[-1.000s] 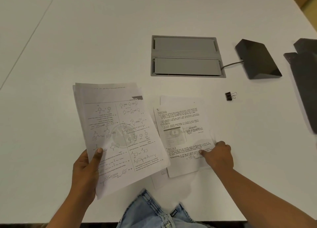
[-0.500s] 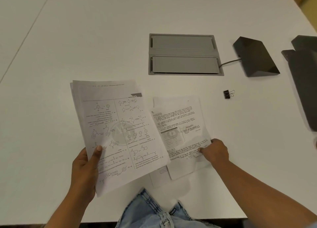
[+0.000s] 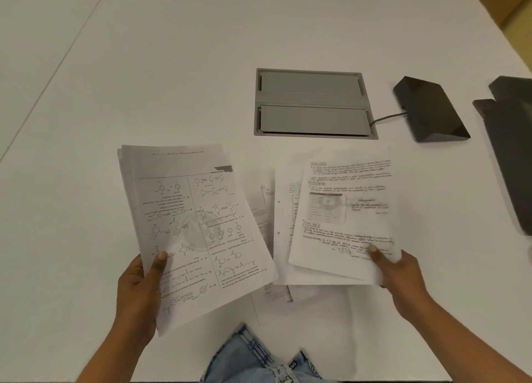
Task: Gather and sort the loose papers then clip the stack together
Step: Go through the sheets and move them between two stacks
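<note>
My left hand [image 3: 142, 284] grips a stack of printed chemistry pages [image 3: 195, 224] by its lower left corner, thumb on top, held up over the white table [image 3: 172, 65]. My right hand [image 3: 400, 273] pinches a few text pages [image 3: 345, 218] at their lower right corner, thumb on top, and they are lifted and blurred. One more sheet [image 3: 276, 302] lies flat on the table beneath, partly covered by both bundles. The binder clip is hidden behind the raised pages.
A grey cable hatch [image 3: 313, 103] is set into the table behind the papers. A black wedge-shaped device [image 3: 430, 109] with a cable sits to its right, and a dark object [image 3: 512, 152] lies at the right edge. My jeans show below the table's front edge.
My right hand has gone from pressing on the text pages to pinching and lifting them off the table, up and to the right, covering the binder clip. The left stack stays held.
</note>
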{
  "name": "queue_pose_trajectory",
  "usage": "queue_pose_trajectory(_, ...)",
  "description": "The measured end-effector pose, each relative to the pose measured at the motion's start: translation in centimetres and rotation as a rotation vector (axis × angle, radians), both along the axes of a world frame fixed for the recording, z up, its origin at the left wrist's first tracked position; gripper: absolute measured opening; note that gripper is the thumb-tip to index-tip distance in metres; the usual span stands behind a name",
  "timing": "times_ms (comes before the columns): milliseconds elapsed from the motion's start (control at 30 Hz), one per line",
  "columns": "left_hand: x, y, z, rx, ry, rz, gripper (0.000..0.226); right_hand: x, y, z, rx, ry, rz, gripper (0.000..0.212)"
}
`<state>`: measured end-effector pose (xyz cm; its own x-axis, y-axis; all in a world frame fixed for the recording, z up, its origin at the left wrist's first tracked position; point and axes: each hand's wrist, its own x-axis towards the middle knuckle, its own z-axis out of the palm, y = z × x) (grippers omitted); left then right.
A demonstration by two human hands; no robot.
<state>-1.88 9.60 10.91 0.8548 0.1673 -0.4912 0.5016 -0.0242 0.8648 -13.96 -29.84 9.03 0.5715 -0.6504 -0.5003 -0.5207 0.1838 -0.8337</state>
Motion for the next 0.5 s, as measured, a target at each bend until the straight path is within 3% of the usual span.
queue_pose_trajectory(167, 0.0, -0.8, -0.3, -0.014, -0.001, -0.021, 0.017, -1.2, 0.6, 3.4, 0.169, -0.162, -0.026, 0.038)
queue_pose_trajectory(500, 0.3, -2.9, 0.3, -0.036, -0.017, -0.079, 0.018, 0.9, 3.3, 9.0, 0.242, -0.391, 0.019, 0.025)
